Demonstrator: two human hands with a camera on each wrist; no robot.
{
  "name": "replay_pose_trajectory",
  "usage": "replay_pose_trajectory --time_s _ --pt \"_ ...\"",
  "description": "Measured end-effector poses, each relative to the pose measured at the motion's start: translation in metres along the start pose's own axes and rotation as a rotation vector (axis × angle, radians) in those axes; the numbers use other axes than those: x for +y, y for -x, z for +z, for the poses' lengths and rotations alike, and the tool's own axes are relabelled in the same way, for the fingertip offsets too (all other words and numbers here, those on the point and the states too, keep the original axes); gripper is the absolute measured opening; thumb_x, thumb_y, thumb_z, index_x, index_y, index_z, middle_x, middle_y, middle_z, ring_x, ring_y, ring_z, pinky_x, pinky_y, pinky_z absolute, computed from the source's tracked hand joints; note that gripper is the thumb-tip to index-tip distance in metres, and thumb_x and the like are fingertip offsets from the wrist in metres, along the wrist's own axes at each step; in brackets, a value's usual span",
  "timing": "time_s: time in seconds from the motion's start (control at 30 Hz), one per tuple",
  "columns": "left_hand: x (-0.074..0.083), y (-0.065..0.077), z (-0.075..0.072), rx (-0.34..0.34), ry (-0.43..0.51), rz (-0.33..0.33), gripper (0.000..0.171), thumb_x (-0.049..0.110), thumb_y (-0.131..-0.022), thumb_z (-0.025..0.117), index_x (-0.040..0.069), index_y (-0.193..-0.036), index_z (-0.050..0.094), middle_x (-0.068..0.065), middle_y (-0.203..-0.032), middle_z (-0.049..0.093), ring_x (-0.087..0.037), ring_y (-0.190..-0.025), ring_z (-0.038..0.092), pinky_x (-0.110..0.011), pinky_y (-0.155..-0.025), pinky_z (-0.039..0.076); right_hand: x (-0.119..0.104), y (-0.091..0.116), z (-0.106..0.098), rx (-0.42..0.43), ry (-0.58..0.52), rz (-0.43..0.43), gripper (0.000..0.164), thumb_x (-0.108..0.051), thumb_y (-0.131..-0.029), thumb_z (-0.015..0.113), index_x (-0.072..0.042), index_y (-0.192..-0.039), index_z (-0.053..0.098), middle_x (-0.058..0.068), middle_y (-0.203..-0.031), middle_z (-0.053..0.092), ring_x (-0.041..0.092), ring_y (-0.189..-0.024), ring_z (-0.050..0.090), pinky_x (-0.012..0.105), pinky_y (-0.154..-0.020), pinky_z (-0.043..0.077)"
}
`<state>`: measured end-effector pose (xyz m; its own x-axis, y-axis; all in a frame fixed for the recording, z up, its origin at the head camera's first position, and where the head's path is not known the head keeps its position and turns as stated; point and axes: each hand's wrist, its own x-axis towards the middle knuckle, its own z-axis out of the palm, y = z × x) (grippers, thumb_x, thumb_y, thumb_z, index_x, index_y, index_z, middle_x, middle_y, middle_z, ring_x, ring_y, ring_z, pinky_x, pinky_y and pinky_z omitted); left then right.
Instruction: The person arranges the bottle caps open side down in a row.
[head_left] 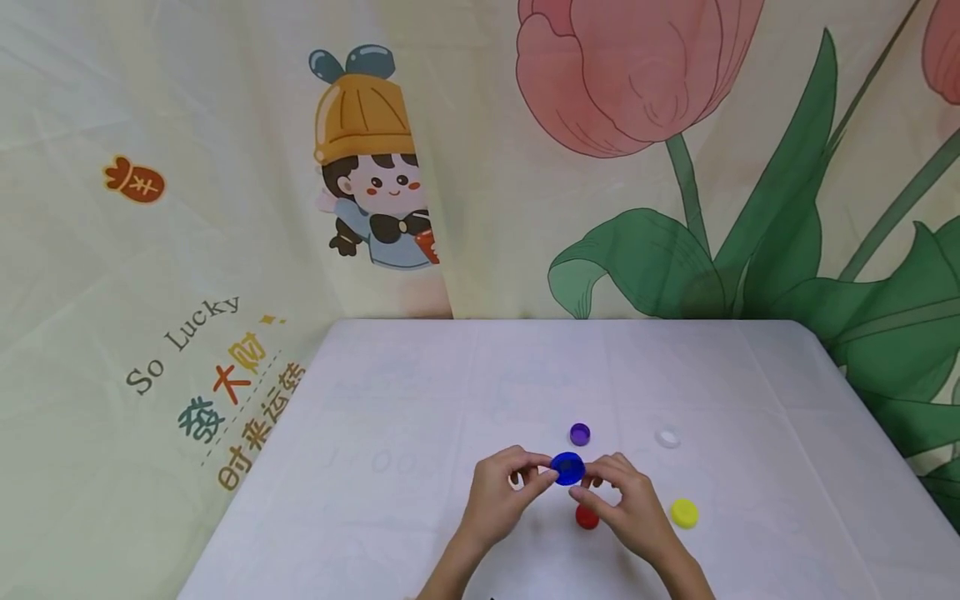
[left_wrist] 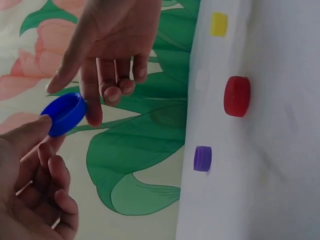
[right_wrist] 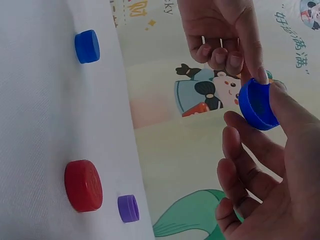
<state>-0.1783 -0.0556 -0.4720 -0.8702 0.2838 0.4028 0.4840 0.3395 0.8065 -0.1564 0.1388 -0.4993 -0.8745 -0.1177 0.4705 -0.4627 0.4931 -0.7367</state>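
Blue cap (head_left: 567,468) is pinched between thumb and finger of the left hand (head_left: 497,490) at lower center of the head view, the right hand (head_left: 632,502), digits parted, at its rim; purple cap (head_left: 580,435) above, red cap (head_left: 587,519) below, yellow cap (head_left: 684,513) lower right.

Held cap (head_left: 567,468) up over desk (head_left: 360,533), between left grip (head_left: 501,492) and right grip (head_left: 628,504). On desk: near cap (head_left: 587,518), partly covered by right grip in head view; far cap (head_left: 580,434) behind held cap; far-right cap (head_left: 667,437) to its right; right cap (head_left: 684,513) right of right grip; left cap (right_wrist: 87,46) left of near cap. Backdrop (head_left: 480,167) behind desk.
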Motion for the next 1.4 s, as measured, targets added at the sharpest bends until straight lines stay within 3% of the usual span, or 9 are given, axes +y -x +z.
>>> replay_pose_trajectory --time_s 0.1,0.23,0.33,0.47,0.67,0.93,1.2,1.4 --pt "-0.003 0.002 0.002 0.018 -0.075 0.193 0.013 0.029 -0.082 0.069 0.017 -0.089 0.071 0.012 -0.065 0.049 -0.004 -0.061 0.046 -0.021 -0.052 0.041 -0.003 0.0 -0.001 -0.035 -0.022 0.076 0.005 -0.02 -0.083 0.069 -0.024 -0.083 0.066 -0.019 -0.076 0.054 0.006 -0.077 0.048 0.03 -0.067 0.043" --pt "-0.006 0.003 0.002 0.061 -0.212 0.416 0.013 0.026 -0.083 0.07 0.015 -0.091 0.071 0.011 -0.067 0.049 -0.002 -0.061 0.044 -0.012 -0.056 0.035 -0.007 0.0 -0.004 -0.067 -0.104 0.176 0.013 -0.018 -0.091 0.059 -0.021 -0.08 0.066 -0.014 -0.078 0.058 0.008 -0.078 0.048 0.027 -0.067 0.04" --pt "-0.007 0.003 0.001 0.091 -0.288 0.513 0.013 0.025 -0.082 0.07 0.015 -0.091 0.071 0.011 -0.067 0.05 0.0 -0.061 0.044 -0.01 -0.06 0.034 -0.009 0.0 -0.004 -0.075 -0.152 0.229 0.018 -0.018 -0.093 0.055 -0.02 -0.079 0.066 -0.011 -0.078 0.059 0.009 -0.078 0.047 0.025 -0.065 0.038" --pt "-0.006 0.002 0.0 0.105 -0.341 0.584 0.014 0.026 -0.082 0.071 0.015 -0.089 0.072 0.011 -0.066 0.051 0.0 -0.06 0.043 -0.011 -0.061 0.035 -0.008 0.0 -0.005 -0.08 -0.177 0.243 0.018 -0.018 -0.093 0.055 -0.021 -0.08 0.066 -0.009 -0.076 0.059 0.01 -0.074 0.047 0.025 -0.063 0.038" --pt "-0.007 0.002 0.0 0.099 -0.352 0.606 0.015 0.028 -0.082 0.071 0.015 -0.09 0.072 0.011 -0.065 0.051 -0.001 -0.06 0.043 -0.011 -0.061 0.036 -0.006 0.002 -0.006 -0.1 -0.197 0.235 0.015 -0.021 -0.093 0.055 -0.022 -0.086 0.068 -0.008 -0.076 0.06 0.01 -0.073 0.048 0.027 -0.063 0.039" --pt "-0.011 0.002 0.002 0.074 -0.345 0.568 0.015 0.027 -0.081 0.072 0.017 -0.092 0.072 0.012 -0.066 0.052 0.0 -0.061 0.044 -0.01 -0.062 0.035 -0.001 0.003 -0.007 -0.104 -0.241 0.16 0.012 -0.016 -0.092 0.057 -0.019 -0.092 0.068 -0.002 -0.078 0.062 0.01 -0.073 0.049 0.026 -0.064 0.04" --pt "-0.013 0.002 0.003 0.049 -0.307 0.524 0.019 0.027 -0.082 0.07 0.016 -0.098 0.071 0.011 -0.069 0.055 -0.002 -0.061 0.049 -0.009 -0.063 0.036 -0.003 0.002 -0.008 -0.096 -0.248 0.217 0.009 -0.019 -0.089 0.061 -0.02 -0.095 0.068 -0.006 -0.078 0.059 0.012 -0.076 0.05 0.028 -0.07 0.039" --pt "-0.013 0.003 0.004 0.02 -0.25 0.473 0.033 0.028 -0.082 0.07 0.012 -0.111 0.066 0.008 -0.072 0.055 -0.003 -0.061 0.048 -0.008 -0.06 0.035 -0.003 0.002 -0.008 -0.057 -0.227 0.241 0.02 -0.02 -0.084 0.069 -0.02 -0.103 0.067 -0.005 -0.079 0.056 0.013 -0.078 0.05 0.03 -0.071 0.04"
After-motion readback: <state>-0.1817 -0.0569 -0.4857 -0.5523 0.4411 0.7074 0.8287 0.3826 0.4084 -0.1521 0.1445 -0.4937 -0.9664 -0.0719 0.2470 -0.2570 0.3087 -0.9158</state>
